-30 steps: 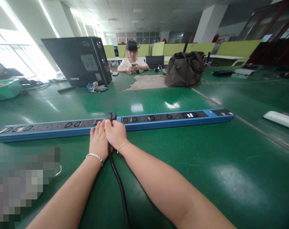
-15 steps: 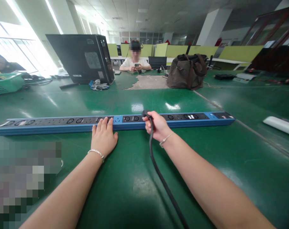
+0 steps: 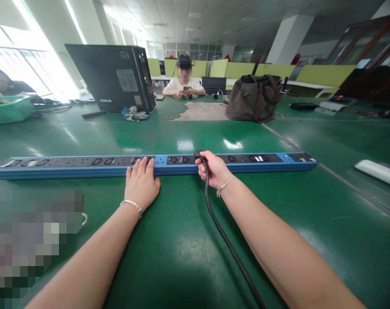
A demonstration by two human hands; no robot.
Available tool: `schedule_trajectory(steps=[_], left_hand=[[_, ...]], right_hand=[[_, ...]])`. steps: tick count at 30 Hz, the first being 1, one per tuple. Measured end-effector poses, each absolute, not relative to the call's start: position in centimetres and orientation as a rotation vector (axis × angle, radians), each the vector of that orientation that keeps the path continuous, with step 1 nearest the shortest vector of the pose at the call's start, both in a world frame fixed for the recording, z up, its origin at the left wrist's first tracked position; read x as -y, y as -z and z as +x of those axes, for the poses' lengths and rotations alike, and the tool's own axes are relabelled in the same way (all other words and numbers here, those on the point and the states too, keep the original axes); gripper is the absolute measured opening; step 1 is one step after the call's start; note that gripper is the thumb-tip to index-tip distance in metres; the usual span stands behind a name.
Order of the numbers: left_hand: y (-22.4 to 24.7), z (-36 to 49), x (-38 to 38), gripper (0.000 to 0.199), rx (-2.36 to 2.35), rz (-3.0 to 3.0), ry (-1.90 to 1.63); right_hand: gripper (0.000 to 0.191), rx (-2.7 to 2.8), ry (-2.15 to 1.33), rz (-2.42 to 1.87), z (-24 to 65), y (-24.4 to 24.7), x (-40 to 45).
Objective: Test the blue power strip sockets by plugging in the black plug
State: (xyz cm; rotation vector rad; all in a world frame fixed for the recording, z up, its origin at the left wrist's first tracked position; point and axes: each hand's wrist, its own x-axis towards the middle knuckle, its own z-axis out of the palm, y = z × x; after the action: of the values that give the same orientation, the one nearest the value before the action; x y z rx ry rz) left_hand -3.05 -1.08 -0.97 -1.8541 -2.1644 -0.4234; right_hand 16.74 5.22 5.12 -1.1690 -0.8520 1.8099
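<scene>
A long blue power strip [image 3: 85, 172] with black socket panels lies across the green table. My left hand [image 3: 141, 182] rests on it left of the middle, fingers stretched over its front edge and sockets. Right of the middle, my right hand [image 3: 216, 169] grips a black plug [image 3: 199, 153] at the strip's sockets. Whether the plug's pins are fully in the socket is hidden by the plug and fingers. From the plug a thick black cable [image 3: 227, 240] runs down toward me and out at the bottom of the view.
A black computer case [image 3: 107, 79] stands at the back left, with gloves [image 3: 135, 114] beside it. A brown bag [image 3: 251, 98] is at the back right. Across the table sits a person [image 3: 183, 83] holding a phone. A green basket [image 3: 11, 110] and a white bar [image 3: 379, 171] lie at the sides.
The plug sits slightly lower against the strip, with my right hand still around it. My left hand stays in place on the strip. The whole view has shifted a little.
</scene>
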Motion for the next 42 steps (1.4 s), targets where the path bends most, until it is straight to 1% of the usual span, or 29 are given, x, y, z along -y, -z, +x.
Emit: schedule_trajectory(steps=[5, 11, 20, 28, 42], left_hand=[[0.9, -3.0, 1.1, 0.063, 2.179, -1.839, 0.406], [0.9, -3.0, 1.0, 0.062, 2.182, -1.839, 0.416], [0.9, -3.0, 0.9, 0.062, 2.186, -1.839, 0.428], [0.8, -3.0, 1.0, 0.062, 2.193, -1.847, 0.426], [0.6, -3.0, 1.0, 0.062, 2.204, -1.852, 0.420]], right_hand=[[0.033, 0.868, -1.801, -1.256, 16.5, -5.7, -5.4], [0.035, 0.829, -1.832, -1.265, 16.7, -6.1, -5.7], [0.031, 0.716, -1.711, -1.330, 14.6, -5.4, -4.6], [0.030, 0.816, -1.605, -1.353, 14.2, -4.1, -4.8], [0.032, 0.951, -1.653, -1.411, 15.1, -4.2, -5.3]])
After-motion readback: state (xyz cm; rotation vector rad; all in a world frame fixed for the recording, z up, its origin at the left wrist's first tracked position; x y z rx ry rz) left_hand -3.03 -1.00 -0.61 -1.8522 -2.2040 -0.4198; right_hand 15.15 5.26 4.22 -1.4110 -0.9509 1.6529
